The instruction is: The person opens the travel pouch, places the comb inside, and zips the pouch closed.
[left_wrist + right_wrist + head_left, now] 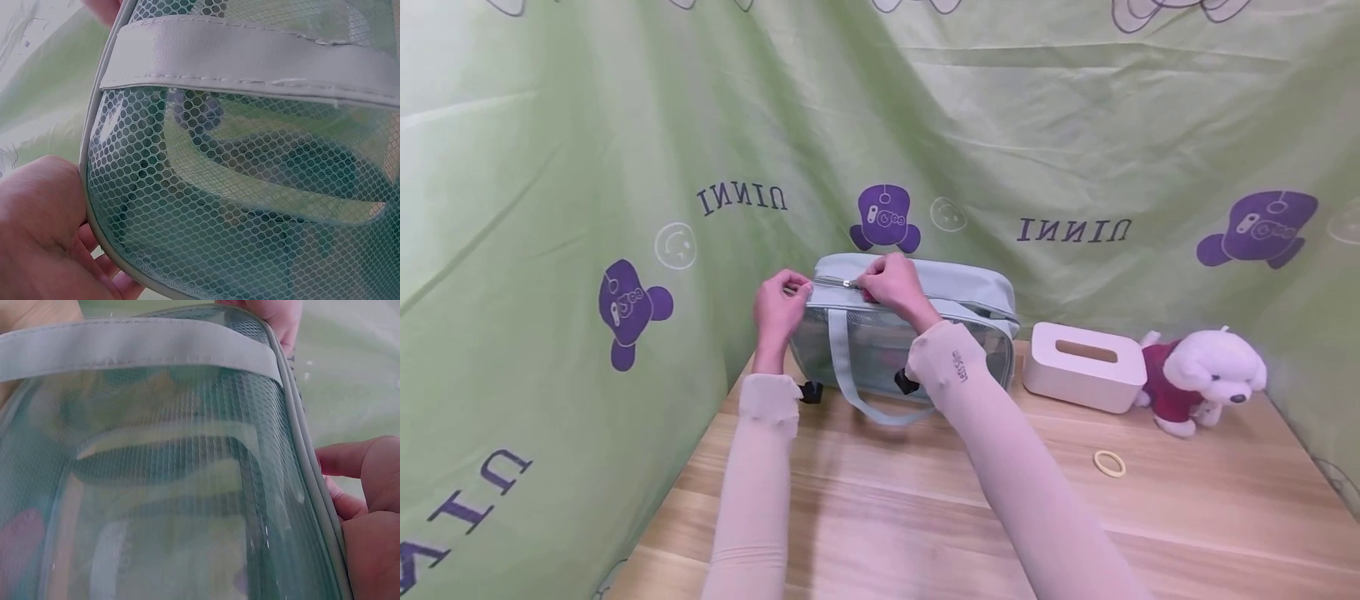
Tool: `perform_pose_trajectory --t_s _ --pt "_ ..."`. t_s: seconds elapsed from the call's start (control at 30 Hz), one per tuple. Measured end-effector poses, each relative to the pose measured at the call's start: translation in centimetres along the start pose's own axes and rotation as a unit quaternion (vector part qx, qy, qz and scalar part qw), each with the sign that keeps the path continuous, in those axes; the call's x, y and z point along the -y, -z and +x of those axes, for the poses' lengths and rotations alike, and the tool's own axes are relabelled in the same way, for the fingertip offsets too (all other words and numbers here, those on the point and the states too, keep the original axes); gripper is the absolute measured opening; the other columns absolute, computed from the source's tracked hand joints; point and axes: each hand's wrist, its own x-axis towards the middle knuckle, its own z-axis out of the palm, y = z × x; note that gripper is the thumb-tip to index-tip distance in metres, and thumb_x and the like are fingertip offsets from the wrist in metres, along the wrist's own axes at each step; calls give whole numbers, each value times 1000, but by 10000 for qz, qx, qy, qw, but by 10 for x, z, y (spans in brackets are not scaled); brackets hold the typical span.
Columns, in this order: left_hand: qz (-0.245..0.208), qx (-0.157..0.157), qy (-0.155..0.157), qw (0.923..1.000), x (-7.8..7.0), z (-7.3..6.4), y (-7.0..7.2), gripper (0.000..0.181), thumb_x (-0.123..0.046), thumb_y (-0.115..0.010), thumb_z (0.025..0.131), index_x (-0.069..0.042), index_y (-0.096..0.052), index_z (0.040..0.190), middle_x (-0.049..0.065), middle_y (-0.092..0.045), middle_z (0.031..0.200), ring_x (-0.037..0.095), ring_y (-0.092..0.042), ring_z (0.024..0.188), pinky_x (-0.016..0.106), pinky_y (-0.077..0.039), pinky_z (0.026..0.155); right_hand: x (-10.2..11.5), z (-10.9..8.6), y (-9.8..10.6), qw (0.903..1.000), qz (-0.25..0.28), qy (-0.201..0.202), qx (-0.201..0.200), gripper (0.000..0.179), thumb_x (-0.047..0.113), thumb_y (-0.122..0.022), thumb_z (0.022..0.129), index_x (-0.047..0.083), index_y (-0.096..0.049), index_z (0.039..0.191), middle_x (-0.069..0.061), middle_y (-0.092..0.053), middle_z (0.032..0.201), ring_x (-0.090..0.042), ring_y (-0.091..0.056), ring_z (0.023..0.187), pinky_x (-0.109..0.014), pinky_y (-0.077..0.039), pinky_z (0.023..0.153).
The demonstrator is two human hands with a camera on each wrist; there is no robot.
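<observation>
A light blue bag (977,287) with clear, mesh-backed sides stands at the table's back edge. Along its top runs a zipper (831,282), partly open toward the right end. My left hand (780,308) pinches the bag's edge at the top left corner. In the left wrist view, that hand (44,231) lies against the piped rim. My right hand (893,283) pinches at the zipper by its metal slider (847,284), its fingertips partly hidden. Down the front hangs a carrying strap (842,354). Through the mesh side (187,462), blurred shapes show.
Right of the bag stands a white tissue box (1082,375), with a white plush dog (1217,375) in a red top beside it. A pale yellow ring (1109,464) lies on the wooden table (910,517). Green printed cloth (1000,133) hangs close behind and at the left.
</observation>
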Motion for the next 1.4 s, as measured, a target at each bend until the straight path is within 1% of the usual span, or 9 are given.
perform_pose_trajectory --t_s 0.17,0.33,0.43,0.63,0.77,1.0,1.1,1.23,1.4 --pt "41 -42 -18 10000 1 0 0 18 -24 -70 96 -10 -73 107 11 -72 107 27 -65 92 36 -46 79 -9 -8 18 9998 -81 88 -139 16 14 -70 89 7 -76 76 4 -62 57 -11 -58 60 -22 -44 66" --pt "72 -49 -40 10000 0 0 -1 17 -24 -69 97 -10 -73 106 12 -72 105 28 -65 91 35 -45 76 -18 -18 38 9996 -76 71 -258 16 15 -70 89 7 -76 77 4 -62 57 -10 -58 58 -22 -45 64" --pt "75 -59 -36 9999 0 0 -1 17 -23 -69 97 -9 -73 106 12 -72 105 28 -65 92 35 -45 76 -22 -25 50 9995 -110 51 -295 18 17 -70 90 6 -77 78 4 -62 58 -11 -58 60 -22 -45 64" --pt "124 -65 20 9999 2 0 -2 18 -24 -69 97 -10 -72 108 12 -72 107 28 -65 93 36 -45 79 -36 -38 77 9989 83 -185 -411 16 17 -68 92 6 -78 83 0 -67 62 -12 -61 60 -23 -45 62" --pt "61 -88 16 9999 2 0 -3 18 -23 -68 98 -9 -72 108 12 -72 107 27 -64 93 36 -46 79 -47 -45 92 9982 111 -283 -522 15 16 -69 93 6 -78 89 0 -69 64 -10 -62 58 -21 -47 65" --pt "59 -104 -11 9999 2 -2 -3 19 -23 -68 98 -9 -72 109 12 -72 106 27 -64 92 35 -45 78 -59 -52 104 9967 449 -267 -628 15 13 -68 94 1 -77 91 3 -66 62 -6 -61 53 -19 -50 59" --pt "62 -77 0 10000 1 -3 -3 19 -24 -68 98 -9 -72 109 12 -72 106 27 -64 92 35 -45 78 -60 -54 108 9962 477 -247 -691 15 13 -68 93 1 -77 91 6 -65 60 -5 -61 53 -19 -49 59" --pt "76 -95 -14 9999 1 -4 -2 19 -24 -68 97 -9 -73 109 12 -72 106 28 -64 93 36 -44 79 -61 -57 113 9946 622 -258 -784 15 12 -69 92 -1 -77 90 5 -65 60 -7 -61 54 -20 -49 59" --pt "82 -108 -21 9999 1 -4 -1 19 -24 -69 97 -9 -72 108 12 -72 106 28 -65 94 36 -44 79 -66 -60 120 9939 721 -343 -755 17 12 -69 94 -3 -76 94 5 -66 62 -7 -61 56 -20 -51 58"
